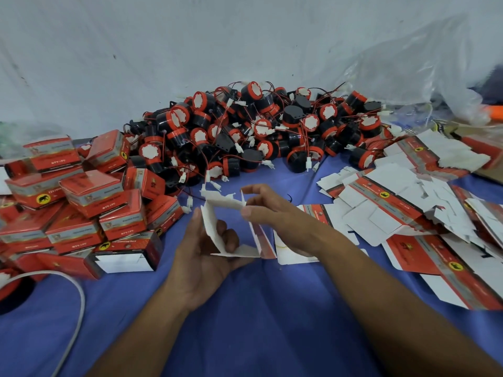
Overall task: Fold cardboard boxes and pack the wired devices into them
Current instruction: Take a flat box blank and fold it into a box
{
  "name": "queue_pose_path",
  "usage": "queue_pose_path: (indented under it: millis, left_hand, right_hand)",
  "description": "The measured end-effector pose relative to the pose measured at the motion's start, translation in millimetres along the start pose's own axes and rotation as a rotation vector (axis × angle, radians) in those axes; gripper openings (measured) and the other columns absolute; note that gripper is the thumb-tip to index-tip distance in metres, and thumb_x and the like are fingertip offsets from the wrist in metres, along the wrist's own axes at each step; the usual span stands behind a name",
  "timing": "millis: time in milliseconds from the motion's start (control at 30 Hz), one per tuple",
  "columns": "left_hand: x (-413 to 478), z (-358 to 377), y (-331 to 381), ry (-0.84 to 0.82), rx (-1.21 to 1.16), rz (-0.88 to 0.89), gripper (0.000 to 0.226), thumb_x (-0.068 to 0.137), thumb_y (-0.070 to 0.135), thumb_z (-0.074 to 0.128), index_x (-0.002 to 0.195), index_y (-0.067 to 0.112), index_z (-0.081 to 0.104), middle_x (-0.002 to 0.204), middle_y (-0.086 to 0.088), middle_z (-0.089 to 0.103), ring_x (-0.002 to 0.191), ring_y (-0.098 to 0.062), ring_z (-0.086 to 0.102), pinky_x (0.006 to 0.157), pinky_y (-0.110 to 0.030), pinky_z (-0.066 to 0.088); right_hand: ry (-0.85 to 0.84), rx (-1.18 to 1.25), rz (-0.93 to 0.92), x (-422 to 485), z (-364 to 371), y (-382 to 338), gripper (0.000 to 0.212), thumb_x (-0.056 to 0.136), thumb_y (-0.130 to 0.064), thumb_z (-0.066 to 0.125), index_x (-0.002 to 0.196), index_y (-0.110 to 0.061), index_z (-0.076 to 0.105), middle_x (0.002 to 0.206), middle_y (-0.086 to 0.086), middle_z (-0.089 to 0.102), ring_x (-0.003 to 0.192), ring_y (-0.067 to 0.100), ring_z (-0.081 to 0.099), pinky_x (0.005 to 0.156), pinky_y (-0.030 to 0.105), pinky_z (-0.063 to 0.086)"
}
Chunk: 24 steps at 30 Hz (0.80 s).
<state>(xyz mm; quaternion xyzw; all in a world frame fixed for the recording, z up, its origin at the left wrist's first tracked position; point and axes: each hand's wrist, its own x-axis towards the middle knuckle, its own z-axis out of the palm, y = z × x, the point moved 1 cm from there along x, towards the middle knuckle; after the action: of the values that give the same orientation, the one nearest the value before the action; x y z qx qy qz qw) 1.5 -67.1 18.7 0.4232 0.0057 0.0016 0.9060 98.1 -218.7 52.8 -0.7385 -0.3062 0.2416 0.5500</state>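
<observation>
Cardboard box, white inside and red on its printed outer face, is held half-formed as an open sleeve just above a blue cloth spread over the work surface. The sleeve's open mouth is turned up toward the camera, showing its white inner walls, and its axis runs from that mouth down toward the cloth. A loose upper panel with notched tabs points away from the person, toward the heap beyond. The left hand, palm up, grips the sleeve's left wall, thumb outside and curled fingers inside, with the lower flap lying across the fingers. The right hand pinches the right end of the upper panel between thumb and forefinger; its other fingers are loosely bent beneath. Behind the box lies a heap of round black-and-red wired devices with thin red and black leads and white plugs. To the left stands a loose stack of folded red-and-grey cartons, one with its white end flap facing the camera. To the right sprawls a pile of flat unfolded red-and-white carton blanks. A white cable curves over the cloth at lower left, and a clear crumpled plastic bag rests at upper right.
</observation>
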Motion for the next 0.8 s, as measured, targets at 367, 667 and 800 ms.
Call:
queue_pose_path:
  millis: [367, 667, 800]
  left_hand:
    - [1, 7, 1, 0.201, 0.153, 0.094, 0.027, 0.083, 0.027, 0.072, 0.089, 0.006, 0.057, 0.074, -0.007, 0.051, 0.073, -0.02, 0.053, 0.084, -0.041, 0.05]
    - [-4, 15, 6, 0.239, 0.168, 0.146, 0.073, 0.067, 0.062, 0.072, 0.113, 0.006, 0.062, 0.095, -0.015, 0.065, 0.09, -0.027, 0.06, 0.089, -0.041, 0.046]
    - [-4, 6, 9, 0.086, 0.085, 0.089, 0.085, 0.05, 0.056, 0.092, 0.114, 0.005, 0.065, 0.108, -0.018, 0.065, 0.1, -0.032, 0.061, 0.094, -0.051, 0.049]
  right_hand:
    - [0.311, -0.116, -0.323, -6, -3, -14, 0.011, 0.094, -0.013, 0.062, 0.095, -0.008, 0.072, 0.083, -0.005, 0.067, 0.071, 0.012, 0.058, 0.066, 0.019, 0.045]
    - [0.421, -0.532, -0.7, -16, 10, -26, 0.019, 0.086, 0.001, 0.07, 0.103, -0.002, 0.076, 0.102, 0.009, 0.073, 0.092, 0.023, 0.067, 0.084, 0.036, 0.054]
    - [0.307, -0.561, -0.75, -16, 20, -27, 0.024, 0.087, -0.005, 0.075, 0.111, -0.001, 0.073, 0.114, 0.008, 0.071, 0.108, 0.025, 0.062, 0.096, 0.038, 0.049]
